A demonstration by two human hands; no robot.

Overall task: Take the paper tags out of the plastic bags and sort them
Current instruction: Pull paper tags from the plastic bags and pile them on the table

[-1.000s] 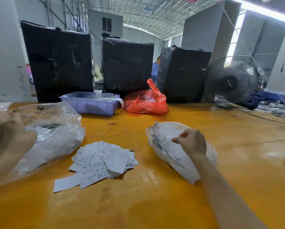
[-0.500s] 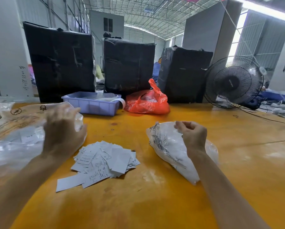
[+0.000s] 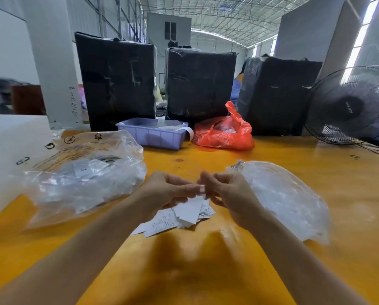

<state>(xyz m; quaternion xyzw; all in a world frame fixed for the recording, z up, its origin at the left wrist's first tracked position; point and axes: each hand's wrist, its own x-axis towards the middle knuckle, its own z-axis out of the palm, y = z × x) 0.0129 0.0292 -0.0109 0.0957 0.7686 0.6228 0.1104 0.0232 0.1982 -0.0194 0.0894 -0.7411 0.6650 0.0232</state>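
The left hand (image 3: 168,189) and the right hand (image 3: 226,192) met fingertip to fingertip just above the pile of paper tags (image 3: 179,214), fingers curled inward as if pinching something small between them; what they held was blurred, and a white tag edge showed only directly beneath the fingers, so I could not tell whether either hand actually gripped a tag. The pile lay on the yellow table (image 3: 206,271) between the forearms, its tags overlapping loosely. To the right of the right hand lay a clear plastic bag (image 3: 281,199), flattened and apparently nearly emptied. To the left sat a larger clear plastic bag (image 3: 83,172) with white tags visible inside it, resting against a white box (image 3: 8,146). Farther back stood a lilac plastic bin (image 3: 151,134), an orange plastic bag (image 3: 223,133), three black-wrapped bales (image 3: 116,80) and a black fan (image 3: 351,106). The step appeared to be separating or reading a single tag. It would go best with a light pinch at one corner, peeling one tag free so neighbours did not cling, and with sorted tags laid apart from the unsorted pile.
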